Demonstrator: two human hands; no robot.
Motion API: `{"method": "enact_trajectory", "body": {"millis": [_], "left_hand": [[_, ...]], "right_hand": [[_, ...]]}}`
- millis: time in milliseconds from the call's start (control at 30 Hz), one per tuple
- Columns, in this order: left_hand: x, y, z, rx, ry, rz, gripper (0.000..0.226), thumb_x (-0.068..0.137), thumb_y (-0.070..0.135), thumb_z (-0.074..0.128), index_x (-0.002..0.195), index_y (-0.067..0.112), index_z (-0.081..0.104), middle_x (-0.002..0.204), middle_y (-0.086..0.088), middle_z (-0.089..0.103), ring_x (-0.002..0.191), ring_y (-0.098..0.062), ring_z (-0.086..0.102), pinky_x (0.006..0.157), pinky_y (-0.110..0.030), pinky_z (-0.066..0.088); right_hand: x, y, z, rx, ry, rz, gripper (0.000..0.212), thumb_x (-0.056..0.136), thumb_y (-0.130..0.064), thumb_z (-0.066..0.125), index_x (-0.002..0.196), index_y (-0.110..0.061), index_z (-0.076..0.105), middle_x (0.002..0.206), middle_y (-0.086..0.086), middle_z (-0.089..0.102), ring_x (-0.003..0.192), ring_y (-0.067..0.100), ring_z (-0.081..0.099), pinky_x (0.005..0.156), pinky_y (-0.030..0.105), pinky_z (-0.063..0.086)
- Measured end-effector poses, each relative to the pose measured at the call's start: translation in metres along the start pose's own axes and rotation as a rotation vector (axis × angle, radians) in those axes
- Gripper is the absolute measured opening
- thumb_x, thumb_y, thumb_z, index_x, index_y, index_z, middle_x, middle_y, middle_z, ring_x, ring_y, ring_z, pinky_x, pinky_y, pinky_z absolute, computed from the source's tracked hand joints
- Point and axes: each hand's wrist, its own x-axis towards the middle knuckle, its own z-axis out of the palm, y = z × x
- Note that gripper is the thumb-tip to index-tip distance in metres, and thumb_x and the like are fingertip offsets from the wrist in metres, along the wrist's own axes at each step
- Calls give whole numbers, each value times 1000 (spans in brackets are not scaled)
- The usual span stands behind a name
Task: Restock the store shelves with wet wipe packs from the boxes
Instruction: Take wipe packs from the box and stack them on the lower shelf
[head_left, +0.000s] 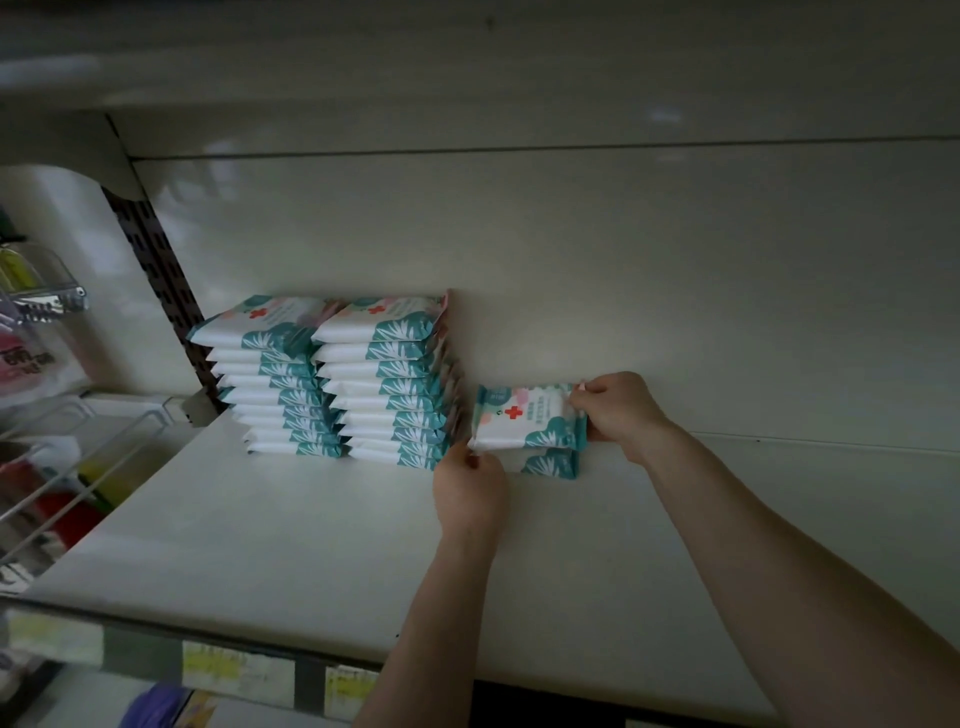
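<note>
Two hands on one wet wipe pack (524, 418): your left hand (470, 488) pinches its near-left corner, your right hand (621, 410) pinches its far-right edge. It lies between them atop a second pack (550, 464) on the shelf (311, 519), just right of two tall stacks (363, 379).

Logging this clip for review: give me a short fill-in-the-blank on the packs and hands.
The left hand and right hand pinch the short stack's ____ pack.
The short stack holds ____ packs.
It stands to the ____ of the tall stacks on the shelf.
The held pack shows a red ____.
Missing: top; two; right; cross.
</note>
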Motion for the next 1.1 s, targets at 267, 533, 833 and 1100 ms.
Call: {"method": "enact_trajectory", "body": {"millis": [267,533,833,1100], "left_hand": [[6,-5,-3,395,-50,220,51,85,2,47,134,14,52,118,-14,60,107,-35,59,85,-34,50],[4,1,16,1088,67,696,56,82,14,67,135,25,52,126,-8,49,115,-30,46,91,-38,40],[33,26,15,1370,-109,647,34,95,18,53,127,21,60,121,-6,57,112,-25,56,95,-34,40],[28,29,14,1641,-120,820,43,90,15,55,133,17,50,126,-9,55,118,-26,52,104,-37,33]], "right_hand": [[6,27,9,-441,151,-75,23,92,-20,58,91,-2,73,93,17,71,85,31,67,68,27,47],[11,32,7,-465,136,-56,31,95,-25,53,92,1,70,93,20,70,84,35,68,79,43,57],[11,28,6,-412,86,-70,28,95,-24,54,93,1,66,90,19,69,78,35,68,73,46,58],[-20,21,-8,-629,-280,-227,27,79,-26,74,92,-22,50,105,4,51,79,18,55,58,23,41]]}}
